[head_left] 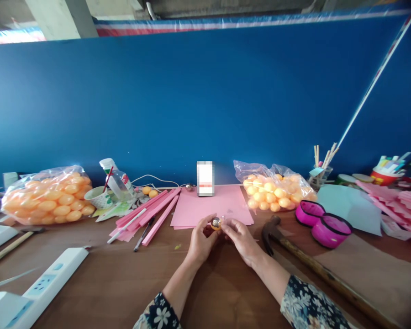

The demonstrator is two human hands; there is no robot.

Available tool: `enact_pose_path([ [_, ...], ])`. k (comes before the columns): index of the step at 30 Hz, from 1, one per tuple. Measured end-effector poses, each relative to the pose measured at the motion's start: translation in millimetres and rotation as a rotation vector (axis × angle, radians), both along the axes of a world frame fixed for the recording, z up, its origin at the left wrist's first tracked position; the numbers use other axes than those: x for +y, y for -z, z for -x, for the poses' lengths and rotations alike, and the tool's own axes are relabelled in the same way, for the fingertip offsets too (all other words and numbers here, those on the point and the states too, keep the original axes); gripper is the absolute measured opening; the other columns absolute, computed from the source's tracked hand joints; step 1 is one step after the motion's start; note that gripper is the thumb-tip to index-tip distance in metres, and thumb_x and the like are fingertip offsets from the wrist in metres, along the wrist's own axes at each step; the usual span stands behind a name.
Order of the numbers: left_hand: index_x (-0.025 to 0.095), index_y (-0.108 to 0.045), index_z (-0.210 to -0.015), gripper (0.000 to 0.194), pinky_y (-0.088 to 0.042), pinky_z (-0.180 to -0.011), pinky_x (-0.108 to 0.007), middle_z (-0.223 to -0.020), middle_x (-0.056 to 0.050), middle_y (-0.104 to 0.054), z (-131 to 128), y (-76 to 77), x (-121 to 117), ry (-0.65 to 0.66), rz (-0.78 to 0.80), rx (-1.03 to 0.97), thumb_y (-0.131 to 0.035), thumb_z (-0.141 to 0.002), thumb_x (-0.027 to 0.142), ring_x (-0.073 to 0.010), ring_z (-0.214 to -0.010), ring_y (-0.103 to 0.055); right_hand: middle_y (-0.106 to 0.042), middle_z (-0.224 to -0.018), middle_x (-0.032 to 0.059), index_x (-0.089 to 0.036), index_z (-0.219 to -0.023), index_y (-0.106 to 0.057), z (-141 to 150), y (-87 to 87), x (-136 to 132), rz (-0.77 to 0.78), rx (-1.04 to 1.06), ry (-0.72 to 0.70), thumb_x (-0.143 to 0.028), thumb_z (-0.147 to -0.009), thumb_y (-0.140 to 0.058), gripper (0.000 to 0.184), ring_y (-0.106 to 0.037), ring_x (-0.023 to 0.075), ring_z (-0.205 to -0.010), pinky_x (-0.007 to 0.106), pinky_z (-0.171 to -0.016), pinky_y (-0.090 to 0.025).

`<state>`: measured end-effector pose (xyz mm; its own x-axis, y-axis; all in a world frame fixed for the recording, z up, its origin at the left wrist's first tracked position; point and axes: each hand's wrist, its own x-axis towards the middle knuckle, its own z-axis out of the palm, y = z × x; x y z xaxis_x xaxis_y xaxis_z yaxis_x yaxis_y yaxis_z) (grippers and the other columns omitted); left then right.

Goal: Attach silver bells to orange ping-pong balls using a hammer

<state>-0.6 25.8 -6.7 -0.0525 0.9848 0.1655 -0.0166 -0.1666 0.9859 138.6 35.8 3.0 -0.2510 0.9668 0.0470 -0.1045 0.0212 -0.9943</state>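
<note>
A small shiny metallic ball (216,223), gold toward its lower edge, is between my two hands in the middle of the view. My left hand (202,240) grips it from the left, with thumb and fingers curled round its side. From the right, my right hand (241,238) pinches at the ball's edge. A faint clear, pinkish bit shows by the right fingertips, too small to make out. Just beyond the hands lie pink paper sheets (212,205). A similar shiny ball (189,186) rests at their back left corner.
Bags of orange balls stand left (51,201) and right (270,192). A hammer (304,249) and magenta bands (330,228) lie right. Pink strips (157,208), a paper cup (98,197) and a power strip (51,278) are left. A phone-like screen (205,178) faces me before the blue partition (192,100).
</note>
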Motion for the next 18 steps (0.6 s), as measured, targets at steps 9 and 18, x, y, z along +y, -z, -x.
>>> enact_pose_path([
  [9, 0.018, -0.055, -0.112, 0.046, -0.051, -0.08, -0.034, -0.101, -0.009, -0.065, 1.0, 4.1, 0.7, -0.013, -0.011, 0.043, -0.064, -0.067, 0.018, -0.0186, -0.086, -0.063, -0.06, -0.077, 0.0019, -0.016, -0.08, -0.06, 0.8, -2.0, -0.5, 0.008, 0.02, 0.007, -0.044, -0.073, -0.061, 0.028, -0.053, 0.0143, -0.071, 0.024, -0.063, -0.043],
  [18, 0.017, -0.054, -0.112, 0.046, -0.051, -0.079, -0.035, -0.101, -0.009, -0.064, 2.1, 5.4, 1.2, -0.003, -0.015, 0.043, -0.062, -0.067, 0.014, -0.0192, -0.088, -0.063, -0.061, -0.077, 0.0016, -0.017, -0.078, -0.061, 1.5, -2.4, 0.3, 0.036, 0.014, 0.004, -0.047, -0.07, -0.063, 0.031, -0.052, 0.0147, -0.071, 0.025, -0.064, -0.042],
])
